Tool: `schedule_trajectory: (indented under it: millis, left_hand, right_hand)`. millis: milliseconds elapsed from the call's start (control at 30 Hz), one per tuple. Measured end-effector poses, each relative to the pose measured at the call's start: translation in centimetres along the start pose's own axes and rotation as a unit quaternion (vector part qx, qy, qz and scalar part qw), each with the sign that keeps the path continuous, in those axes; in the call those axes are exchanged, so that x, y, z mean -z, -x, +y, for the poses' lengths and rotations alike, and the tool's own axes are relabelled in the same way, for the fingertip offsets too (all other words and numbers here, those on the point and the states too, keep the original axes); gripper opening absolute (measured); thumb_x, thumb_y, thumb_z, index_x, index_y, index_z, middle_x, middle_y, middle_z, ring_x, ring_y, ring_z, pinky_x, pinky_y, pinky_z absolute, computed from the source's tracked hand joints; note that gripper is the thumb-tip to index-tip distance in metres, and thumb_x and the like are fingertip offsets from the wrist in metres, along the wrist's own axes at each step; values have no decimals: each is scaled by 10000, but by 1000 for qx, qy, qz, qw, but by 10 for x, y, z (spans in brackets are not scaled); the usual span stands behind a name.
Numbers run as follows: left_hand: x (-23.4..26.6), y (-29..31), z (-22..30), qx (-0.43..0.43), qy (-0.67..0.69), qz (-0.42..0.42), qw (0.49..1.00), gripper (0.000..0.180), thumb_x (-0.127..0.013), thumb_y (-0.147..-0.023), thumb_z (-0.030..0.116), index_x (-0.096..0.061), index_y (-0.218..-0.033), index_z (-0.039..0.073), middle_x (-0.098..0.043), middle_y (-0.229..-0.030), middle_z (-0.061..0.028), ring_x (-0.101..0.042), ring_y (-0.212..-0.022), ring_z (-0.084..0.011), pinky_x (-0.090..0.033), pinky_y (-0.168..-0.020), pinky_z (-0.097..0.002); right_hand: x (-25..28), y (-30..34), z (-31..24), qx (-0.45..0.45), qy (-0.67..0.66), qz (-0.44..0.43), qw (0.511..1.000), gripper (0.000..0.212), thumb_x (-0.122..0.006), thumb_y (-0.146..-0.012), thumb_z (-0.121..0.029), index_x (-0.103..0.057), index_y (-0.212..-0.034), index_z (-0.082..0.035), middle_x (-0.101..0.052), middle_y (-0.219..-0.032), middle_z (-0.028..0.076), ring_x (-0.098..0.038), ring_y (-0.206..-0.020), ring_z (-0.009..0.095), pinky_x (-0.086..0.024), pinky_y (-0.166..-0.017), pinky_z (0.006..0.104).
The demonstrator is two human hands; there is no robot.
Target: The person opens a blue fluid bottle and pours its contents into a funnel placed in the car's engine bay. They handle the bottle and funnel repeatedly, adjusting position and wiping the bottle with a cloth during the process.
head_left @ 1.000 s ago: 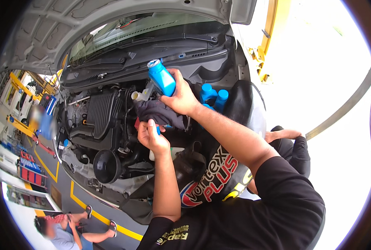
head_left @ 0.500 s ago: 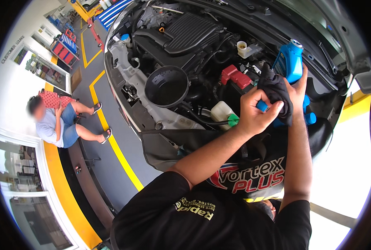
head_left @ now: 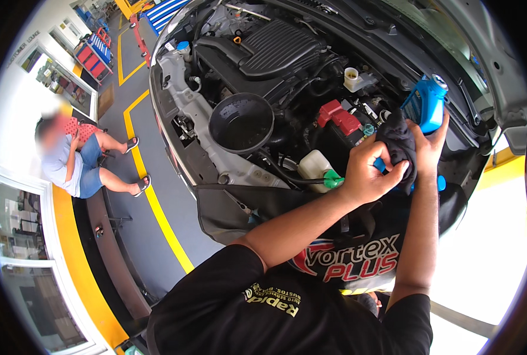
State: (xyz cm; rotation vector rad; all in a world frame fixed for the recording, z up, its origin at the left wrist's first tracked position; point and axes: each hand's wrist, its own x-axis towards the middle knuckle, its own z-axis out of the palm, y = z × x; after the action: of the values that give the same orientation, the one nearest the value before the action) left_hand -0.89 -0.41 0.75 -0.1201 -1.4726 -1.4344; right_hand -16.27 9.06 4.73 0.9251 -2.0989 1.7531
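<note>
My right hand is closed around the lower part of a blue plastic bottle, held tilted above the engine bay's right side. Its neck points up and away, with no blue cap on it. Bunched between my hands is a black cloth. My left hand has its fingers curled and thumb pressed against this cloth. A small blue piece shows among the left fingers, mostly covered; it looks like a cap. More blue shows beside my right wrist, where a blue cap sticks out.
A wide black funnel stands left of the battery's red cover. A whitish reservoir with a green cap sits near the front. A dark fender cover drapes the car's edge. At left, a person sits by the wall.
Both hands, the bottle and the cloth have shifted slightly right in the view and slightly down. The whole view has turned a little. Both grips look the same.
</note>
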Motion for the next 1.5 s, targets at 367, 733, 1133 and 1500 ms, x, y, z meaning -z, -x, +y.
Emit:
schedule_trajectory:
  millis: [367, 733, 1133, 1500]
  left_hand:
    - [-9, 15, 9, -32, -51, -72, 996, 330, -904, -763, 125, -580, -723, 85, -627, -819, -95, -656, -653, -290, -507, -571, -397]
    - [-11, 21, 11, -24, 13, -140, 990, 308, -869, -732, 120, -569, -678, 80, -625, -766, -82, -659, -639, -292, -495, -558, -394]
    - [-12, 25, 13, -6, 31, -176, 984, 286, -872, -720, 124, -592, -683, 83, -642, -767, -69, -668, -637, -288, -505, -557, -390]
    - [-13, 24, 14, -52, -11, -159, 986, 293, -866, -700, 151, -578, -674, 105, -621, -758, -56, -661, -590, -291, -511, -521, -402]
  right_hand:
    - [22, -14, 4, -34, -78, -10, 996, 760, -848, -827, -67, -488, -1492, 1, -674, -1211, 109, -667, -1070, 210, -543, -983, 353]
    - [21, -13, 3, -46, -74, 19, 996, 780, -841, -828, -77, -491, -1521, -17, -679, -1242, 129, -662, -1089, 240, -535, -994, 376]
    - [21, -13, 2, -32, -60, 19, 997, 793, -852, -828, -66, -486, -1529, -10, -683, -1241, 123, -669, -1104, 241, -534, -1015, 381]
    - [20, -12, 4, -25, -48, 13, 998, 785, -862, -846, -75, -478, -1528, -4, -686, -1259, 141, -677, -1122, 244, -539, -1024, 376]
